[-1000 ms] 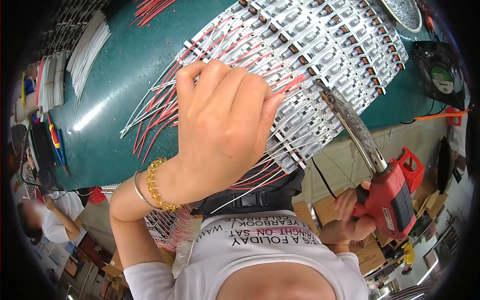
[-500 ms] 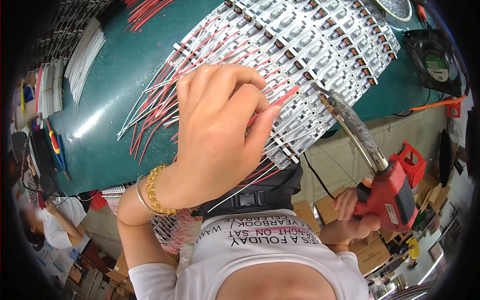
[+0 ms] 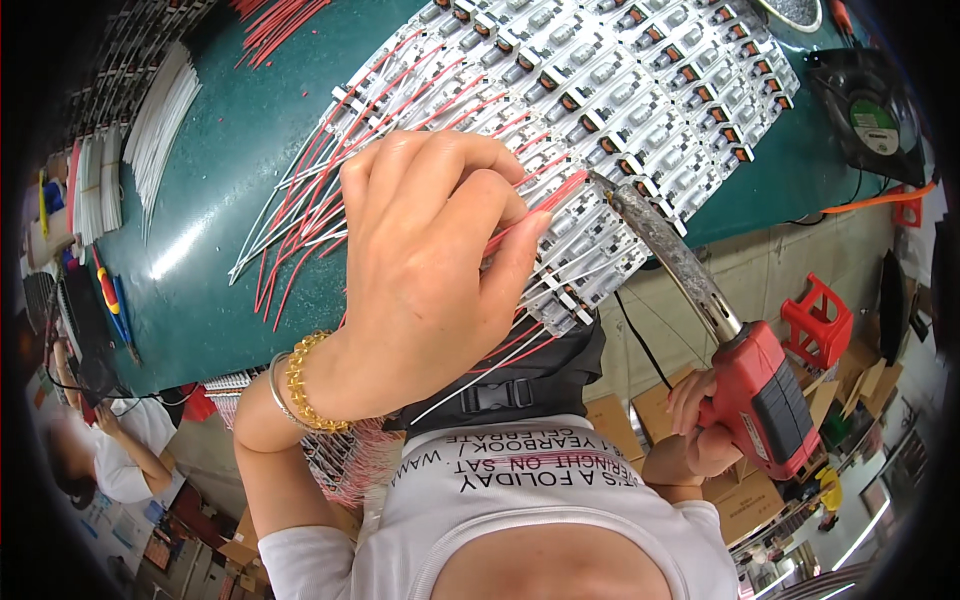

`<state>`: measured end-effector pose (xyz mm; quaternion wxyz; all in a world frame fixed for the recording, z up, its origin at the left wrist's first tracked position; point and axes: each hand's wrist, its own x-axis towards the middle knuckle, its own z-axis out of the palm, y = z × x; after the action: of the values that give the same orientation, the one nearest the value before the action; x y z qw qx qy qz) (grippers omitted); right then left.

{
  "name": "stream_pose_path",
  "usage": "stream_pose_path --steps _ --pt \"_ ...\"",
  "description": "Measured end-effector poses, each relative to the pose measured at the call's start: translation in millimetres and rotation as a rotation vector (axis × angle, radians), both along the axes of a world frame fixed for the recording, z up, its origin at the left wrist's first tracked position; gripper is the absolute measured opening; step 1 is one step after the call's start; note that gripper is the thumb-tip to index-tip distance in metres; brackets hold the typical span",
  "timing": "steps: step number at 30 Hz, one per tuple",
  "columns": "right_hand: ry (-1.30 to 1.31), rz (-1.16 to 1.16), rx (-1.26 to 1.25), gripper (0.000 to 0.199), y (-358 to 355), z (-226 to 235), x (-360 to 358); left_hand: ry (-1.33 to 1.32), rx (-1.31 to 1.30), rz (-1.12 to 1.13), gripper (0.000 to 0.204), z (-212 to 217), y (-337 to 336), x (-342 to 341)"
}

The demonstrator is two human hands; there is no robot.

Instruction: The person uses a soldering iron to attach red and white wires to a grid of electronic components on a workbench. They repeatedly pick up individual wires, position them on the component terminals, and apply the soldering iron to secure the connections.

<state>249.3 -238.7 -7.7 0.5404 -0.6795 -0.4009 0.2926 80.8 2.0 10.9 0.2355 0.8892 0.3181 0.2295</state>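
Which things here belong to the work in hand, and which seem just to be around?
In the work:
red soldering gun with metal barrel, in right hand
thin red wires, in left hand
white circuit boards below

Seemingly just around:
red-and-yellow-handled tool
square black fan
red plastic stool

The one view comes from the left of two fisheye cameras worn on the head, looking steeply down at close range. The wearer's white T-shirt point(image 3: 560, 480) fills the lower middle, the left hand point(image 3: 430, 235) lies near the centre, and the green desk point(image 3: 225, 220) runs across the top. Straight edges bow toward a dark, rounded rim.
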Motion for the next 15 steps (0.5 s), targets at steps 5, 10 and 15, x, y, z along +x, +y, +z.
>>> stream_pose_path --steps 5,10,15 --pt "0.280 -0.017 0.105 0.081 5.6 1.6 -5.1 -0.015 0.001 0.000 0.013 -0.3 0.2 -0.5" --pt "0.378 -0.062 0.084 0.084 10.1 4.5 -9.5 -0.004 0.002 -0.007 0.012 1.6 0.0 0.2" --pt "0.294 -0.081 0.065 0.089 8.8 7.1 -6.2 -0.062 0.004 0.017 0.011 4.0 1.1 -1.8"
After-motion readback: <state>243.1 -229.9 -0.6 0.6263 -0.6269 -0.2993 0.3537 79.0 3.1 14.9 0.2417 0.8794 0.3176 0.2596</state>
